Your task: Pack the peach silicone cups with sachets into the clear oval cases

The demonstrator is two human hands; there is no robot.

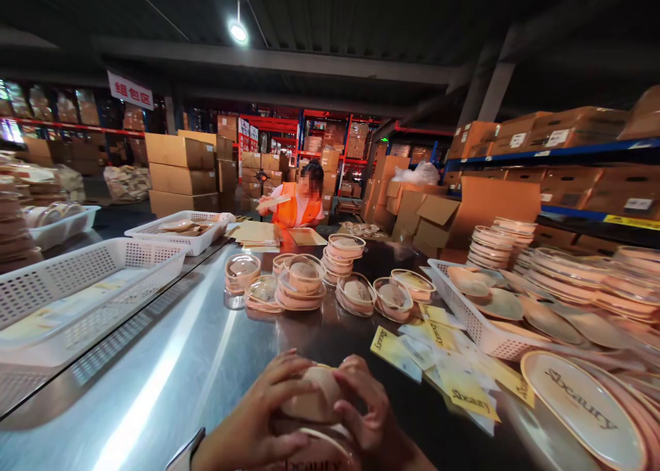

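At the bottom centre, my left hand [271,409] and my right hand [366,406] close from both sides on a beige, rounded, cup-shaped pad [314,395]. Right below the pad is a pinkish oval case [320,450] with dark "beauty" lettering, partly covered by my fingers. Whether the pad touches the case I cannot tell. Yellow and white printed cards [464,388] lie spread on the dark table to the right of my right hand. Beyond my hands stand several pink, clear-topped round cases [302,282], some stacked.
White perforated baskets stand left [93,285] and right [464,320]; the right one holds beige pads. Large oval cases [582,409] are piled at the right edge. Across the shiny table [170,361], a person in an orange vest [289,206] handles flat pieces near cardboard sheets.
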